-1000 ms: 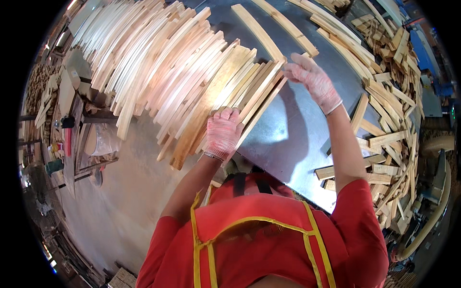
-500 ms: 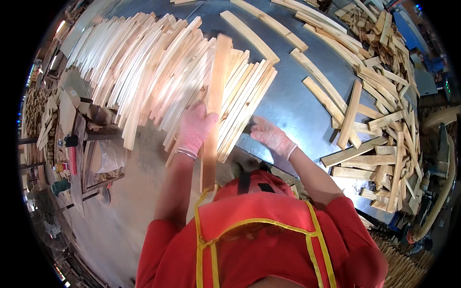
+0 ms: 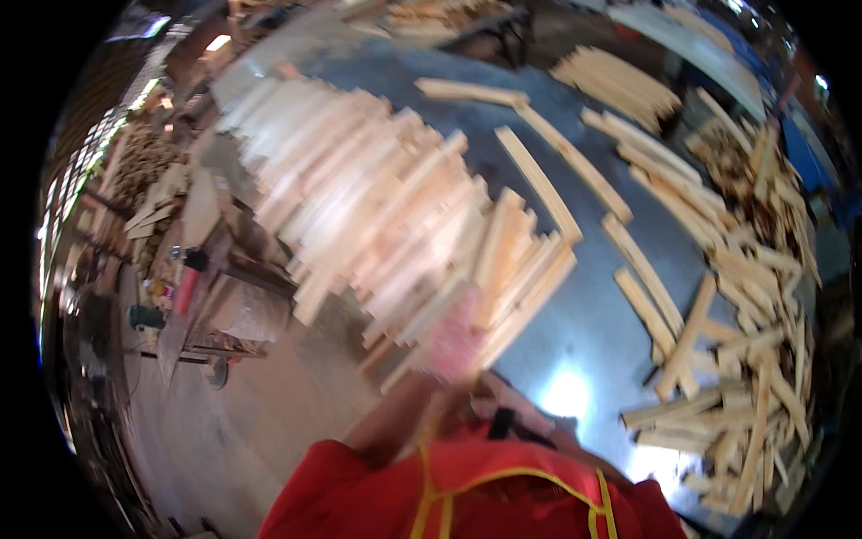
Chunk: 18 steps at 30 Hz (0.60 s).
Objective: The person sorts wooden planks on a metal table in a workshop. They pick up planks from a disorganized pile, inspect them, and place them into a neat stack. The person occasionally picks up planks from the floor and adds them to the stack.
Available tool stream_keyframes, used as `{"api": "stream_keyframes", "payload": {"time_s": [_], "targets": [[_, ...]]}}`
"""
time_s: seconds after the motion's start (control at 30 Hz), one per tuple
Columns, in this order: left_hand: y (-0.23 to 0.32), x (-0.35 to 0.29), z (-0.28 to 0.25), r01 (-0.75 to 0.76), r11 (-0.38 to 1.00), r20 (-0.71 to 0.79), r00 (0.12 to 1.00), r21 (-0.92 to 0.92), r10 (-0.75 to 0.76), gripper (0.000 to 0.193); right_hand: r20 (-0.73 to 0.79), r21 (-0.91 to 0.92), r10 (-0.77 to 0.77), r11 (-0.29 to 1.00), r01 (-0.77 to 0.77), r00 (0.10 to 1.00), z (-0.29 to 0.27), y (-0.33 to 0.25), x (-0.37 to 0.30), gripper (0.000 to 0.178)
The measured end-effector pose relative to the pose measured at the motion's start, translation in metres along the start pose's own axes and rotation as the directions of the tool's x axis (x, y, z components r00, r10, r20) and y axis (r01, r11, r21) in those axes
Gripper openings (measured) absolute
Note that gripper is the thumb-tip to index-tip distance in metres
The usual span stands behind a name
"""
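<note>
A row of pale wooden strips point(image 3: 359, 198) lies side by side across the left part of the metal table. My left hand point(image 3: 455, 337), in a pink glove, grips a wooden strip point(image 3: 499, 242) near its lower end, at the right end of the row. The strip lies over its neighbours, and motion smears the fingers. Close to my body, beside the red cap or clothing, my right hand point(image 3: 521, 409) is low and blurred. Its fingers cannot be made out, nor whether it holds anything.
Several loose strips point(image 3: 539, 184) lie on the dark metal table point(image 3: 593, 310). A jumbled heap of wood pieces point(image 3: 754, 395) runs along the right side, and a neat stack of strips point(image 3: 618, 85) stands at the far right. A wooden stand point(image 3: 224, 269) is at the left.
The view has swung, so the table and wood appear lower and further right. My right hand has drawn in from the table toward my body. My left hand stays at the strip.
</note>
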<state>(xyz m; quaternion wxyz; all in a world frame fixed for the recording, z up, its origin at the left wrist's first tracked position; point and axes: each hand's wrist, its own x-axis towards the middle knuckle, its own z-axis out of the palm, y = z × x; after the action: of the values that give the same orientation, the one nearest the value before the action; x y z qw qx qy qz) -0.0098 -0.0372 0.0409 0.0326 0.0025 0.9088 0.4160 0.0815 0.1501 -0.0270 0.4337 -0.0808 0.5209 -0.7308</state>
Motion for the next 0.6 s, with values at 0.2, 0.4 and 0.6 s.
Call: {"api": "stream_keyframes", "payload": {"time_s": [0.2,0.4,0.6], "targets": [[0.116,0.015,0.001,0.268,0.888,0.398,0.911,-0.375,-0.107,0.083,-0.182,0.406,-0.019,0.909,0.092,0.983,-0.024,-0.06,-0.047,0.048],[0.075,0.003,0.032,-0.245,0.969,0.06,0.968,0.03,0.243,0.083,-0.776,-0.32,-0.542,0.779,0.54,0.323,-0.218,-0.239,-0.155,0.047],[0.062,-0.042,0.06,-0.261,0.799,0.174,0.965,0.542,0.197,0.077,-0.763,-0.506,-0.645,0.648,0.569,0.055,-0.305,-0.247,-0.189,0.056]]}}
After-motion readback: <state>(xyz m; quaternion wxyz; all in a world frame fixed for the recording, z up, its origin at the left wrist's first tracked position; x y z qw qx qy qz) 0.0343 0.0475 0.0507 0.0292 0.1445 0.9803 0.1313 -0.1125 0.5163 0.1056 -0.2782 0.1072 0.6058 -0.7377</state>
